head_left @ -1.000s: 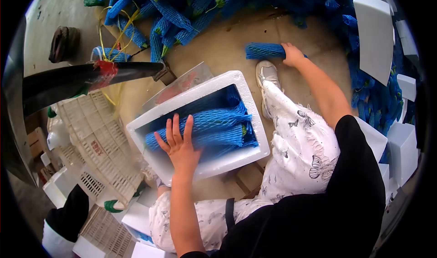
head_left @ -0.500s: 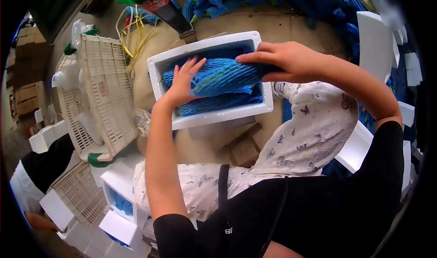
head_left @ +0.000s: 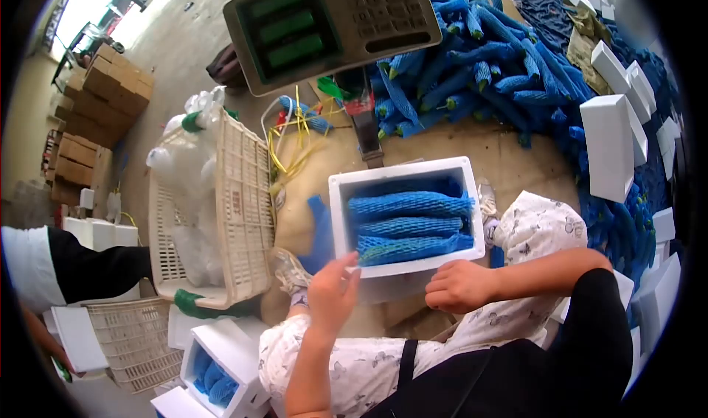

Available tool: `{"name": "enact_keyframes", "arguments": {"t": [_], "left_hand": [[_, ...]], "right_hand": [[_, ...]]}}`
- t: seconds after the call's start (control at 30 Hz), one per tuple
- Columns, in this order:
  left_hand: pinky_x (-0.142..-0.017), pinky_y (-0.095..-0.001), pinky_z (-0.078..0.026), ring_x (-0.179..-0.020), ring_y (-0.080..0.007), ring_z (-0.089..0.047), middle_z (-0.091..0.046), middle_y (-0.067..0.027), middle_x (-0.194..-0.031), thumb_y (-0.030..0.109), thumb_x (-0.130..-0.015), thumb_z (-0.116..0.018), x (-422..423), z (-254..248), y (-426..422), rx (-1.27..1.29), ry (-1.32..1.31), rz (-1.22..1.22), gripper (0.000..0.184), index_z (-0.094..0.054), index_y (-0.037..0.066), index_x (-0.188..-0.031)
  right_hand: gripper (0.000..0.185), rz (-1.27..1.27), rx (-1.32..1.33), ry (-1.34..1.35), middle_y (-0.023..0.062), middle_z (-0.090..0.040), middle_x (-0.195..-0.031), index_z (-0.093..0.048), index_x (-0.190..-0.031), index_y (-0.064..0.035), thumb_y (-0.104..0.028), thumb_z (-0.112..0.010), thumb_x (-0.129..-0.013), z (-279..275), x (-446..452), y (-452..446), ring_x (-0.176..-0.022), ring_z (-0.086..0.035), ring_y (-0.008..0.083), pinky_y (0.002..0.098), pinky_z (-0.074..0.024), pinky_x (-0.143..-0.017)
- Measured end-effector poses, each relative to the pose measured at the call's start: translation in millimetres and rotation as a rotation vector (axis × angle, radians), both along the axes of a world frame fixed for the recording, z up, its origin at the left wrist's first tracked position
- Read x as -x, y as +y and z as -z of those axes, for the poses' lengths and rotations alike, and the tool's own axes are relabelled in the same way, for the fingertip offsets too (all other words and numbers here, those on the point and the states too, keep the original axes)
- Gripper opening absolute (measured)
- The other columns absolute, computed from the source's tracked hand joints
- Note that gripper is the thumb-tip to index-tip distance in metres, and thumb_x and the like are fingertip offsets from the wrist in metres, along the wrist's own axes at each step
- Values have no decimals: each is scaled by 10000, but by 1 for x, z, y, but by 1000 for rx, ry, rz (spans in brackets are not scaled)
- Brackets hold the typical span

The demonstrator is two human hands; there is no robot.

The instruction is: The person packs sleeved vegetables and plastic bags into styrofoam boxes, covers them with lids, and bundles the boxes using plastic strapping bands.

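Observation:
A white foam box (head_left: 337,219) stands in front of me, holding several long bundles in blue netting (head_left: 409,227) laid side by side. My left hand (head_left: 333,293) is at the box's near left corner, its fingers slightly apart and nothing visible in them. Just outside the near right edge is my right hand (head_left: 459,285), with its fingers curled in; nothing shows in it. Behind the box rises a scale's post with its display and keypad (head_left: 332,27).
A large pile of blue-netted bundles (head_left: 479,64) lies beyond. Left stands a white plastic crate (head_left: 247,211) with clear bags. White foam boxes (head_left: 608,149) line the right. Cardboard boxes (head_left: 110,93) are stacked far left. At the left edge, part of another person (head_left: 96,263) shows.
The netted bundle from my right hand now lies in the box. Both hands have drawn back toward me, and the view has tilted up, bringing the scale display into sight.

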State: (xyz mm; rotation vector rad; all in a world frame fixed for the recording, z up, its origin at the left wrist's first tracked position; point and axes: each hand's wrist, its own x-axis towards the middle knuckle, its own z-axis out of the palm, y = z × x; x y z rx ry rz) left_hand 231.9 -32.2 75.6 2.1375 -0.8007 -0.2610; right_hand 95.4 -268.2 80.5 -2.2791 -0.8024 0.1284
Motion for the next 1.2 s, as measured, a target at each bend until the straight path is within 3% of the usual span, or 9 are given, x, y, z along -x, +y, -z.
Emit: {"name": "enact_keyframes", "arguments": {"t": [0.13,0.5,0.57,0.67,0.73,0.83,0.97,1.1,1.2], "left_hand": [[-600,-335,-438,-645,-218,-594,-656,-46,-825,98,-788,-671,1,2,0,-89,-189,80,252,-651,109,-1039],[-620,-357,-438,-695,-250,-592,-653,-61,-864,107,-787,-667,-2,17,-4,-145,-185,122,266,-639,95,-1050],[-712,-375,-465,-820,-282,-607,-643,-91,-970,104,-775,-675,-1,27,-6,-155,-190,153,325,-619,79,-1094],[-895,-401,-439,-1085,-318,-538,-562,-139,-1197,108,-748,-698,-3,57,-15,-231,-188,150,479,-553,60,-1202],[-968,-423,-347,-1017,-281,-559,-593,-109,-1115,221,-750,-723,-7,80,-21,-357,-313,244,461,-575,82,-1164],[-947,-422,-323,-942,-267,-579,-614,-93,-1019,286,-766,-713,-20,84,-27,-534,-152,306,405,-591,79,-1092],[-851,-401,-362,-884,-288,-592,-628,-106,-941,305,-792,-694,-16,89,-33,-284,-101,274,335,-584,84,-1018],[-837,-416,-423,-917,-355,-582,-619,-155,-995,165,-775,-706,-11,84,-41,-321,300,157,371,-529,29,-1072],[-870,-413,-438,-958,-381,-554,-591,-161,-1010,60,-719,-705,-17,83,-52,-354,128,316,436,-511,17,-1107]], "right_hand": [[98,-124,-25,115,44,-532,-704,-502,-731,-103,-146,-581,-773,45,2,13,-729,-582,241,360,-458,-676],[72,-218,50,302,44,-595,-801,-545,-810,-107,-168,-575,-787,55,11,8,-813,-608,246,382,-466,-720],[93,-76,147,179,44,-575,-775,-541,-802,-122,-189,-592,-765,55,7,2,-794,-603,248,378,-476,-692],[219,439,76,-10,67,-557,-848,-567,-921,-114,-116,-634,-713,50,-20,-21,-810,-577,265,388,-459,-677],[238,562,254,80,68,-570,-920,-570,-963,-102,-127,-657,-742,55,-28,-41,-879,-573,271,383,-461,-755],[284,545,305,54,71,-569,-984,-573,-1017,-100,-147,-680,-758,62,-23,-45,-933,-565,271,373,-464,-794],[398,417,117,-65,93,-545,-1055,-570,-1084,-58,-126,-667,-703,85,-24,-20,-1001,-535,267,366,-460,-823],[399,309,230,54,131,-531,-1039,-581,-1031,-19,-122,-670,-656,95,-51,-10,-1016,-518,281,373,-458,-826],[373,336,255,20,113,-544,-999,-588,-1000,-26,-137,-666,-653,101,-53,-15,-974,-542,263,350,-452,-784]]}}
